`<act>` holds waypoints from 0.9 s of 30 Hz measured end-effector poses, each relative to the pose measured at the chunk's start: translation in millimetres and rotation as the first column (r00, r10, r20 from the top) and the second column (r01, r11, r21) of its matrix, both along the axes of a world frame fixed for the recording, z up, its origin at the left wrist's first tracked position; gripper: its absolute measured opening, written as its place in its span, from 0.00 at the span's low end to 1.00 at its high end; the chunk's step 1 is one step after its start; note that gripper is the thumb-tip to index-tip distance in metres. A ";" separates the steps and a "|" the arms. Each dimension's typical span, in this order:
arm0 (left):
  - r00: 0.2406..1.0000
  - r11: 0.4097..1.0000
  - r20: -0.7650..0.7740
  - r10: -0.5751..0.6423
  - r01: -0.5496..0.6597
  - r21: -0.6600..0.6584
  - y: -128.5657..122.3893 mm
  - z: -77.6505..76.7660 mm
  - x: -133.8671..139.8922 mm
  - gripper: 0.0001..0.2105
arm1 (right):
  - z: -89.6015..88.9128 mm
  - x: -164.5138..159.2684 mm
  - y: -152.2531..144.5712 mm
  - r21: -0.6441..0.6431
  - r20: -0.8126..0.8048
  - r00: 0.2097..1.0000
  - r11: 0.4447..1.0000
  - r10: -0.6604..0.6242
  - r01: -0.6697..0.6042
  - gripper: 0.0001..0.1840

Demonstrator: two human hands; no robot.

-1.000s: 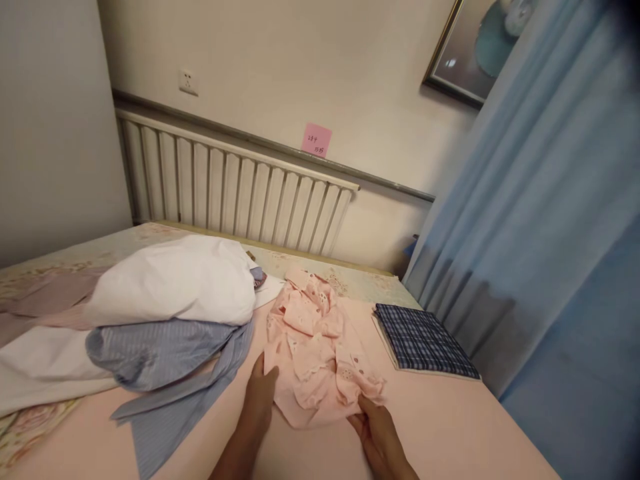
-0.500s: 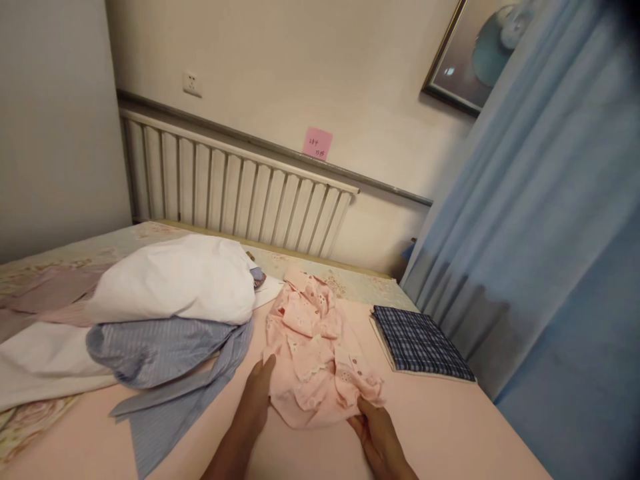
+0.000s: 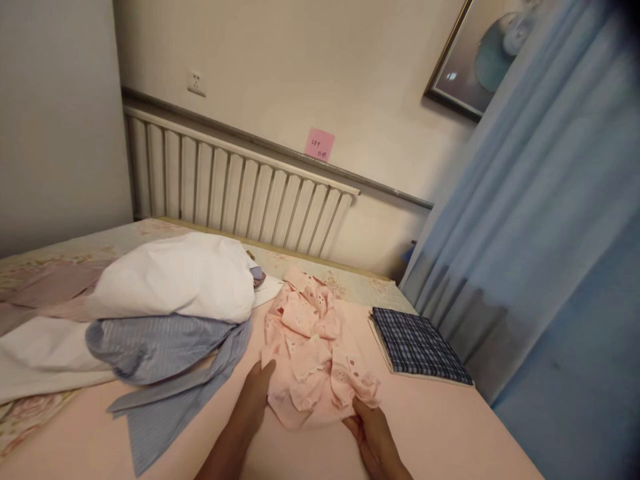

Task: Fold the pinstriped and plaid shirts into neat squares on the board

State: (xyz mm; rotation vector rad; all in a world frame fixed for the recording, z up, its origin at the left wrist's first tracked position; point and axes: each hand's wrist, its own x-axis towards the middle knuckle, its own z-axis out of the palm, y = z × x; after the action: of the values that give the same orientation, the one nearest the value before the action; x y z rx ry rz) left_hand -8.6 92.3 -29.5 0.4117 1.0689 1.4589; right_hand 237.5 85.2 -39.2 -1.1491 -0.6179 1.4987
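Note:
A pink blouse [image 3: 315, 360] with eyelet trim and small buttons lies crumpled on the pink sheet in front of me. At its left edge my left hand [image 3: 257, 393] pinches the fabric, thumb on top and the other fingers mostly hidden. My right hand [image 3: 371, 427] grips the lower right corner of the same blouse, thumb above and fingers under the cloth. The blouse's upper end stretches away from me toward the radiator.
Left of the blouse, a heap of clothes holds a white garment [image 3: 175, 277] over a blue striped one [image 3: 160, 347]. A folded navy plaid cloth [image 3: 420, 343] lies on the right. Behind the bed are a radiator [image 3: 230, 180] and a blue curtain [image 3: 525, 233].
Both hands have shifted very slightly left, keeping hold of the blouse, and its lower right corner has moved a little with them. The other things lie as before.

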 end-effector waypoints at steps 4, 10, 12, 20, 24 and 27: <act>0.999 0.998 0.001 -0.040 0.040 0.044 0.8 -2.8 -0.4 0.21 | -1.2 0.4 0.1 -0.009 0.013 1.000 1.000 -0.027 0.027 0.19; 0.998 0.998 -0.008 -0.055 0.055 0.042 -1.1 0.9 0.2 0.22 | -4.7 2.2 0.7 -0.008 0.001 1.000 1.000 -0.022 0.022 0.19; 0.998 0.997 0.001 -0.057 0.056 0.044 -1.2 0.4 0.2 0.22 | -5.1 2.4 0.7 -0.005 0.004 1.000 1.000 -0.014 0.014 0.20; 0.999 0.999 0.003 -0.037 0.037 0.039 0.4 -1.7 0.5 0.21 | -2.5 0.9 0.4 0.006 0.007 1.000 1.000 0.003 -0.003 0.23; 0.999 0.999 -0.017 -0.041 0.041 0.029 0.0 0.0 0.5 0.21 | 0.3 -0.4 -0.1 0.017 -0.017 1.000 1.000 0.013 -0.013 0.28; 0.999 0.998 -0.024 -0.048 0.049 0.031 1.3 -2.5 0.2 0.21 | 1.4 -1.0 -1.0 0.026 -0.025 1.000 0.999 0.019 -0.018 0.29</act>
State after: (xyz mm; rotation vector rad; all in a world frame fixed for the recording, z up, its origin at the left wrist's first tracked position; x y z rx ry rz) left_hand -8.5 93.6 -32.0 0.4749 1.0481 1.4324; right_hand 236.5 84.2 -37.7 -1.1053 -0.6302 1.5144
